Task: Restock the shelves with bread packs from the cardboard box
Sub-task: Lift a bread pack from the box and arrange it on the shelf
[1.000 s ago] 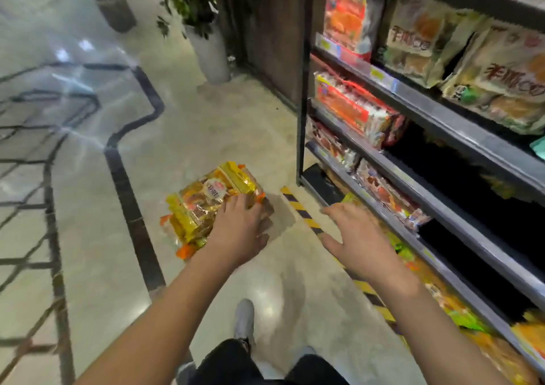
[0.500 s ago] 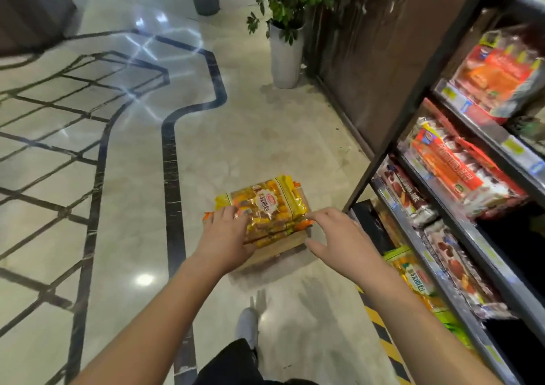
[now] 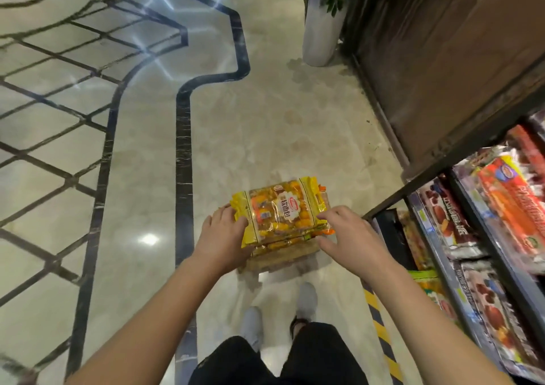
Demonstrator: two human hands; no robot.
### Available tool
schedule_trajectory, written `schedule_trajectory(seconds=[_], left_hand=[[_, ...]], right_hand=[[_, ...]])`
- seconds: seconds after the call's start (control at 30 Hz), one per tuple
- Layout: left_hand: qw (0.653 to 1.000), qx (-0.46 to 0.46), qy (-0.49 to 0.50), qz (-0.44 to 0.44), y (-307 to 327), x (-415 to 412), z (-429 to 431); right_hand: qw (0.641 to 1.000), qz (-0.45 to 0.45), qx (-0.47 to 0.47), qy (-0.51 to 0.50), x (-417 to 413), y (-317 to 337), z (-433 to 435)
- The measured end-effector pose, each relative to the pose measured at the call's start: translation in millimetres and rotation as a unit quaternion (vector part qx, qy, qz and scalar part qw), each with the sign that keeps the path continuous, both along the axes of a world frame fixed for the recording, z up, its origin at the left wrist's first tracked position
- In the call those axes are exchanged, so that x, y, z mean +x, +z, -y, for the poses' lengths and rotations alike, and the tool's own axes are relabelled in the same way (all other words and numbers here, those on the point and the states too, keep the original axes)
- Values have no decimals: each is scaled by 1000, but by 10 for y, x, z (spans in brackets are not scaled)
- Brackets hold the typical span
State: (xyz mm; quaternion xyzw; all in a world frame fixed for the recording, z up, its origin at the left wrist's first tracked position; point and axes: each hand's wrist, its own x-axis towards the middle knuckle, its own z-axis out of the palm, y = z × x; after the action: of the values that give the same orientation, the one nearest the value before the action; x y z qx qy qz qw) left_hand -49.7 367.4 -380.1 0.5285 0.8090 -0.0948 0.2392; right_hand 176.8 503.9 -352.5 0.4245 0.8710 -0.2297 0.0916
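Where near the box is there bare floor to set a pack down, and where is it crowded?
Bare floor: between the cardboard box and the black inlay stripe, and beyond the box toward the white planter. Crowded: the packed shelves at right.

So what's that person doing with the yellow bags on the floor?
A person is bending over a cardboard box on the floor that is piled with yellow bread packs. Their left hand holds the left end of the top bread pack, thumb on top. Their right hand reaches with straight fingers to its right end. The pack lies on the pile, not yet lifted. The shelves on the right hold other packets.
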Motion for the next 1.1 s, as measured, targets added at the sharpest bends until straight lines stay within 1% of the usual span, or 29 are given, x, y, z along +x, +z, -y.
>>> schedule_trajectory(seconds=[0.23,0.37,0.5,0.63,0.87,1.03,1.1], left_hand=[[997,-52,61,1,-277,-121,-510],[994,-61,92,6,-498,-171,-881],[992,-76,105,8,-781,-276,-1198],[988,-101,118,20,-1201,-399,-1386],[981,-147,123,39,-2155,-573,-1464],[971,-175,150,57,-2799,-722,-1462],[967,-166,179,68,-3051,-769,-1455]], right_hand=[[998,24,-21,47,-182,-413,-770],[995,55,-14,84,-247,-704,-1226],[992,76,-34,96,-341,-1051,-1586],[991,76,-59,90,-472,-1479,-1799],[986,108,-102,82,-661,-2432,-2120],[983,135,-125,27,-762,-3058,-2299],[984,123,-129,0,-771,-3293,-2340]])
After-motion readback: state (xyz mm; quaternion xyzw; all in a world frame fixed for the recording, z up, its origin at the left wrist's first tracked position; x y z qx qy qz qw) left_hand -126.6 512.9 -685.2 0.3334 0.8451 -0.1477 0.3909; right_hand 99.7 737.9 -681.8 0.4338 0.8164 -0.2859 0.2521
